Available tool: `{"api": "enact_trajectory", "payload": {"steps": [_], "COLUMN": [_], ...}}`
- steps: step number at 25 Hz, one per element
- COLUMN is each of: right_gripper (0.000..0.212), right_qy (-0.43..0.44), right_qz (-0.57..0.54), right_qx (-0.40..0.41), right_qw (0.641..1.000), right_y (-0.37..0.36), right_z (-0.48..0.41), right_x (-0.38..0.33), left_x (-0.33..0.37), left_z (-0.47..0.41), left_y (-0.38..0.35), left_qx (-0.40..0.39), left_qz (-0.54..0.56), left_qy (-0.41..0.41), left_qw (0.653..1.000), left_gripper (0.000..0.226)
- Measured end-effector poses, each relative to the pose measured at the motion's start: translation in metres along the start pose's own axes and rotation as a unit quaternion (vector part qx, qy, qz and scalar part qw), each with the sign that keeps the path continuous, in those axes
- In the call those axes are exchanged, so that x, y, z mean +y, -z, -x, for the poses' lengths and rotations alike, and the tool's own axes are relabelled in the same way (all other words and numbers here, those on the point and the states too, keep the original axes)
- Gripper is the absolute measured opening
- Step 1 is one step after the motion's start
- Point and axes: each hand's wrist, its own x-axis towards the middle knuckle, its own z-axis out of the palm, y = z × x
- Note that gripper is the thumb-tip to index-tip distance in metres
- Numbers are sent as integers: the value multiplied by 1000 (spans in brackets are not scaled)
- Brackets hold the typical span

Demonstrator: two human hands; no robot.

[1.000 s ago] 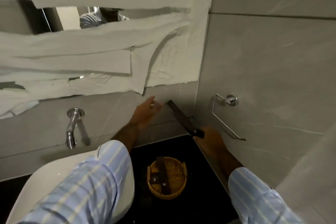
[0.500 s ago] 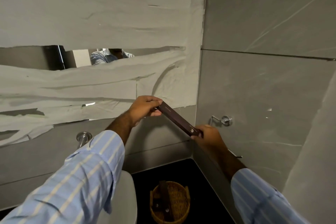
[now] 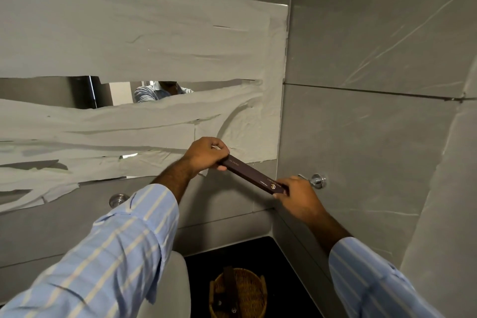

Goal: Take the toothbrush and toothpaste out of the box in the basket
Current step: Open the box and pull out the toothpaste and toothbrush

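Note:
A long, slim dark brown box (image 3: 251, 174) with small gold print is held up in front of the wall, slanting down to the right. My left hand (image 3: 206, 153) pinches its upper left end. My right hand (image 3: 296, 196) grips its lower right end. The box looks closed; no toothbrush or toothpaste shows. Far below, on the black counter, stands a round wicker basket (image 3: 254, 292) with other dark boxes (image 3: 228, 284) inside it.
A paper-covered mirror (image 3: 142, 85) fills the wall ahead. A chrome holder (image 3: 317, 180) juts from the right wall just behind my right hand. A white basin (image 3: 178, 286) lies left of the basket, with a chrome tap base (image 3: 117, 200) above it.
My left hand came over and closed on the box's upper end. Both hands raised the box, and the view tilted upward, so the basket dropped to the bottom edge.

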Motion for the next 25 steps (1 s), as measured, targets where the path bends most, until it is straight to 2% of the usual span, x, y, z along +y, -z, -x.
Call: {"api": "enact_trajectory", "payload": {"steps": [5, 9, 11, 12, 13, 14, 16, 17, 18, 20, 22, 25], "right_gripper": [51, 49, 55, 60, 65, 67, 64, 62, 58, 41, 19, 12], "right_qy": [-8, -16, -95, -175, -256, -308, -339, -338, -336, -328, -317, -321], "right_qz": [-7, -31, -131, -235, -364, -489, -670, -726, -764, -801, -810, -802], "right_qx": [-27, -38, -67, -108, -160, -200, -202, -179, -146, -80, -58, -66], "right_qw": [1000, 999, 985, 950, 881, 791, 629, 572, 532, 495, 490, 498], "right_y": [1, -3, -7, -10, -12, -16, -23, -27, -29, -30, -28, -25], "right_z": [0, 0, 0, 1, 1, 1, -5, -8, -11, -16, -20, -22], "right_x": [-1, 3, 1, -5, -13, -22, -40, -49, -58, -69, -72, -71], "left_x": [-5, -6, -7, -7, -8, -8, -13, -16, -19, -26, -33, -45], "left_z": [1, 6, 8, 9, 10, 12, 14, 17, 19, 22, 27, 35], "left_y": [0, -2, -6, -9, -13, -17, -26, -31, -35, -40, -40, -40], "left_qx": [40, 0, 17, 39, 63, 80, 89, 82, 73, 52, 32, 43], "left_qz": [22, 59, 55, 68, 86, 105, 147, 165, 184, 225, 289, 372], "left_qy": [16, 28, 24, 24, 25, 28, 40, 47, 55, 72, 80, 100], "left_qw": [999, 998, 998, 997, 994, 991, 984, 982, 979, 970, 953, 922], "left_gripper": [10, 19, 24, 24, 25, 26, 29, 31, 32, 34, 27, 21]}}
